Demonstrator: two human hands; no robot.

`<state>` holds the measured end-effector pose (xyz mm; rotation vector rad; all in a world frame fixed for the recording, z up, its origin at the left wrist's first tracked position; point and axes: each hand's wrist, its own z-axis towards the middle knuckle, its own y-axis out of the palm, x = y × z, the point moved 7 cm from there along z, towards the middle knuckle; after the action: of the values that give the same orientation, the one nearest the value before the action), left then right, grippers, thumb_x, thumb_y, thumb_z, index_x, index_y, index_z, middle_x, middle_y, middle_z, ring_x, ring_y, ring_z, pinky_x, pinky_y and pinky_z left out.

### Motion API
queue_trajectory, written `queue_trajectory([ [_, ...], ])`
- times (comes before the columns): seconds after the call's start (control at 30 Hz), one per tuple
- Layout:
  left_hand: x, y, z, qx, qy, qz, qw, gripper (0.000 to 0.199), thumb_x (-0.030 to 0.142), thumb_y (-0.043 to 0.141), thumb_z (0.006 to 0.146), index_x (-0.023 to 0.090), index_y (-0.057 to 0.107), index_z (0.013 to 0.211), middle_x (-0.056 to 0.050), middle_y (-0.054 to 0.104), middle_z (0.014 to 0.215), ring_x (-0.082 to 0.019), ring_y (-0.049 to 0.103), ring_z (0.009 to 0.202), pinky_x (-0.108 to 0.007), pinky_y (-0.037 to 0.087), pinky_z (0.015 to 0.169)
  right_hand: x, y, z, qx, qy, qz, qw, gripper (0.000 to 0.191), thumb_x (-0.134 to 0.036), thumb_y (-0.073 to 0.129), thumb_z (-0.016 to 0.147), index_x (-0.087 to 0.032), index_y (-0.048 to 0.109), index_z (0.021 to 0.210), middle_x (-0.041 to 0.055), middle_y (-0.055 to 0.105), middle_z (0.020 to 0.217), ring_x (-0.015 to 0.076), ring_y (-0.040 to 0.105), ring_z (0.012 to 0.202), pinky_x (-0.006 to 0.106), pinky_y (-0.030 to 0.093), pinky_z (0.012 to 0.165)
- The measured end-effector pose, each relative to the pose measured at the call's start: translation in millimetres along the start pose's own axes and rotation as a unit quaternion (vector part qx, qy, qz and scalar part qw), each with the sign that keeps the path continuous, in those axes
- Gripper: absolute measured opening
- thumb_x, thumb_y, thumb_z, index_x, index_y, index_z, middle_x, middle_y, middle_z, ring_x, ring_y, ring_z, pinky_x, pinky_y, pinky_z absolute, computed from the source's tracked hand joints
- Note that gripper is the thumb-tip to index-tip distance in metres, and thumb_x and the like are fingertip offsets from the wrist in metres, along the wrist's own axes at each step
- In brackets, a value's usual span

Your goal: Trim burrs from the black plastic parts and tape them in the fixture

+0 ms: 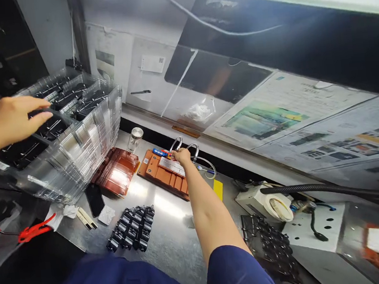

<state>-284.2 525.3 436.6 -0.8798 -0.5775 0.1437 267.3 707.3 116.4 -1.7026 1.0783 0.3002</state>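
Note:
My left hand (20, 117) is over the stack of clear plastic trays (87, 139) at the left, its thumb and fingers apart above black moulded parts (57, 126) in the top tray. Nothing shows between those fingers. My right arm reaches to the back of the bench, where my right hand (181, 155) has its fingers closed at the end of a small blue-and-red tool (161, 152), whose exact kind I cannot make out. Below that hand lies an orange-brown fixture block (159, 172) with a white perforated strip (171, 165) on it.
Black ribbed parts (132, 227) lie on the metal bench, near a phone (95, 200) and red-handled pliers (38, 229). A glass jar (135, 138) stands behind reddish-brown sheets (116, 170). At the right are a white machine (265, 202) with a hose and more black parts (271, 246).

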Motion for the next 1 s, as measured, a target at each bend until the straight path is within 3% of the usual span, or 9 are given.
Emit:
queue_trajectory([
  [0.13, -14.7, -18.5, -63.6, 0.008, -0.023, -0.026, 0.999, 0.053, 0.054, 0.035, 0.091, 0.012, 0.061, 0.109, 0.000, 0.069, 0.100, -0.015, 0.057, 0.105, -0.037, 0.043, 0.095, -5.1, 5.3, -5.8, -0.004, 0.002, 0.020, 1.000, 0.035, -0.035, 0.056, 0.091, -0.015, 0.055, 0.120, 0.0089, 0.059, 0.119, 0.0196, 0.061, 0.100, 0.040, 0.053, 0.085],
  [0.23, -24.0, -21.0, -87.9, -0.006, -0.006, -0.056, 0.998, 0.042, 0.050, 0.045, 0.090, 0.015, 0.065, 0.103, 0.001, 0.070, 0.097, -0.013, 0.059, 0.095, -0.032, 0.047, 0.090, -7.6, 6.5, -9.9, 0.001, 0.008, 0.028, 1.000, 0.034, -0.035, 0.056, 0.091, -0.016, 0.055, 0.120, 0.0088, 0.059, 0.119, 0.0197, 0.061, 0.101, 0.041, 0.053, 0.085],
  [0.53, -34.1, -25.9, -83.2, 0.030, -0.024, -0.161, 0.986, 0.021, 0.028, 0.062, 0.082, 0.009, 0.068, 0.087, -0.002, 0.069, 0.080, -0.010, 0.058, 0.069, -0.024, 0.050, 0.074, -27.2, -5.0, -52.2, -0.014, -0.018, -0.035, 0.999, 0.034, -0.035, 0.056, 0.092, -0.016, 0.055, 0.120, 0.0085, 0.059, 0.119, 0.0194, 0.061, 0.100, 0.040, 0.053, 0.085],
  [0.63, -44.7, -32.2, -96.1, 0.105, -0.039, -0.168, 0.979, 0.028, 0.034, 0.051, 0.088, 0.011, 0.067, 0.089, -0.006, 0.070, 0.086, -0.015, 0.063, 0.081, -0.027, 0.050, 0.080, -49.3, -11.7, -80.4, -0.008, -0.060, -0.078, 0.995, 0.035, -0.035, 0.056, 0.091, -0.015, 0.055, 0.119, 0.0089, 0.059, 0.119, 0.0196, 0.061, 0.101, 0.041, 0.053, 0.085],
  [0.73, -53.7, -32.9, -137.9, 0.213, -0.017, -0.180, 0.960, 0.041, 0.040, 0.034, 0.095, 0.013, 0.058, 0.117, -0.014, 0.061, 0.123, -0.020, 0.054, 0.120, -0.035, 0.040, 0.104, -92.4, -11.6, -120.8, 0.016, -0.154, -0.113, 0.981, 0.039, -0.029, 0.061, 0.087, -0.007, 0.056, 0.120, 0.0188, 0.057, 0.123, 0.0268, 0.057, 0.111, 0.045, 0.047, 0.095],
  [0.83, -51.7, -4.3, -179.8, 0.165, 0.041, -0.172, 0.970, 0.074, 0.050, 0.049, 0.087, 0.008, 0.027, 0.144, -0.022, 0.025, 0.153, -0.028, 0.014, 0.146, -0.044, 0.014, 0.119, -152.3, 12.5, -187.7, 0.000, -0.303, -0.129, 0.944, 0.035, -0.029, 0.060, 0.087, -0.011, 0.060, 0.117, 0.0172, 0.061, 0.122, 0.0288, 0.056, 0.117, 0.044, 0.042, 0.101],
  [0.93, -59.2, 22.7, -202.7, 0.140, 0.015, -0.201, 0.969, 0.088, 0.052, 0.049, 0.086, 0.007, 0.008, 0.149, -0.025, 0.006, 0.157, -0.028, 0.001, 0.147, -0.045, 0.006, 0.119, -210.6, 61.3, -282.6, -0.058, -0.463, -0.130, 0.875, 0.027, -0.038, 0.060, 0.087, -0.025, 0.065, 0.109, 0.0037, 0.067, 0.115, 0.0207, 0.060, 0.111, 0.034, 0.044, 0.100],
  [0.97, -63.5, 28.9, -205.5, 0.143, -0.004, -0.216, 0.966, 0.089, 0.053, 0.049, 0.086, 0.007, 0.005, 0.149, -0.025, 0.003, 0.157, -0.028, 0.001, 0.147, -0.045, 0.006, 0.119, -228.7, 80.6, -319.0, -0.076, -0.530, -0.124, 0.836, 0.027, -0.040, 0.060, 0.086, -0.026, 0.064, 0.109, 0.0028, 0.067, 0.116, 0.0193, 0.059, 0.111, 0.033, 0.043, 0.101],
  [1.0, -67.8, 34.4, -206.8, 0.146, -0.021, -0.232, 0.961, 0.092, 0.054, 0.050, 0.085, 0.008, 0.003, 0.149, -0.025, 0.002, 0.157, -0.028, 0.000, 0.147, -0.046, 0.006, 0.119, -246.6, 99.5, -361.8, -0.089, -0.635, -0.108, 0.759, 0.031, -0.040, 0.059, 0.087, -0.023, 0.062, 0.113, 0.0066, 0.066, 0.117, 0.0212, 0.058, 0.112, 0.035, 0.044, 0.100],
])
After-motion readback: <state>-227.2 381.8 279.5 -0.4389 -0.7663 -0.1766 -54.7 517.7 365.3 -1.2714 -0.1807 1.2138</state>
